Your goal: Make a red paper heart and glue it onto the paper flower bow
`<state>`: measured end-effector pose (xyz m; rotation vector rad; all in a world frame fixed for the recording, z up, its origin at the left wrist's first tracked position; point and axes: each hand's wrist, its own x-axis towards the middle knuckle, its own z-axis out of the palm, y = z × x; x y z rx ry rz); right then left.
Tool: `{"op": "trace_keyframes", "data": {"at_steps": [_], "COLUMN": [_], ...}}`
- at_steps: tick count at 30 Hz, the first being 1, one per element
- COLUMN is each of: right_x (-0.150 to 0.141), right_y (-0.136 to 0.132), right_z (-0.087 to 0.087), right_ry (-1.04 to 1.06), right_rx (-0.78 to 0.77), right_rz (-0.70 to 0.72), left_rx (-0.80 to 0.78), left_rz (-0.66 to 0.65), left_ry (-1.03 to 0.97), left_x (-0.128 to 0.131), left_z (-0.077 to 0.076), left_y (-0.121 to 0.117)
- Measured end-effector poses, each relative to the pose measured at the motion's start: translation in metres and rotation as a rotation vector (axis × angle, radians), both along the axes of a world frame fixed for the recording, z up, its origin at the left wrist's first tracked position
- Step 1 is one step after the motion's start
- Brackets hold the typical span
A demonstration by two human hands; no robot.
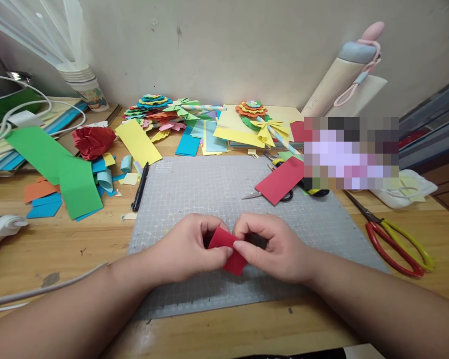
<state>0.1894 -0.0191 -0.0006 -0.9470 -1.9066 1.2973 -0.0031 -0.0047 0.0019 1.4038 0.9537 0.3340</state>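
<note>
A small folded piece of red paper (227,249) is pinched between both hands over the front of the grey cutting mat (209,189). My left hand (189,252) grips its left side with thumb and fingers closed. My right hand (275,247) pinches its right side, thumb on top. Part of the paper is hidden under the fingers.
A red paper rectangle (280,179) lies over small scissors (252,195) on the mat. Red-and-yellow scissors (392,239) lie at right. At left are a black pen (140,187), green paper strips (60,169), crumpled red paper (93,140) and scraps. Paper flowers (252,109) and coloured sheets line the back.
</note>
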Motion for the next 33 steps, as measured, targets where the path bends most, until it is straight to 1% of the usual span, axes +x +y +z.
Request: {"op": "trace_keyframes", "data": {"at_steps": [9,15,18,21,25,27,30,31,33], "right_x": [0.0015,0.0,0.0005,0.0013,0.0003,-0.0008,-0.0017,-0.0018,-0.0014], "right_y": [-0.0015,-0.0029,-0.0024,-0.0016,-0.0012,-0.0015,-0.002,-0.002,-0.0017], "right_z": [-0.0014,0.0005,-0.0003,-0.0016,-0.0019,-0.0021,-0.0036,-0.0043,-0.0051], "right_ry": [-0.019,-0.025,-0.052,-0.048,-0.073,-0.057,0.027,0.044,0.053], "right_rx": [0.024,-0.064,-0.018,-0.013,-0.05,-0.066,-0.143,-0.146,-0.104], "right_rz": [-0.015,0.023,0.005,-0.017,0.029,0.029,-0.007,-0.019,-0.038], "left_rx": [0.03,0.048,0.035,0.009,-0.045,-0.065,-0.077,-0.077,-0.073], "left_rz": [-0.026,-0.023,-0.019,0.029,0.15,0.192,0.217,0.217,0.204], "left_ry": [-0.002,-0.004,0.001,-0.034,-0.137,-0.166,-0.179,-0.184,-0.189], "left_x": [-0.0006,0.0,0.0002,0.0002,0.0008,0.0015,0.0024,0.0026,0.0029], "left_z": [0.003,0.0015,0.0008,-0.0001,-0.0012,-0.0013,-0.0008,-0.0005,0.0002], "left_y": [-0.0016,0.0,0.0002,0.0006,0.0022,0.0028,0.0024,0.002,0.0011]}}
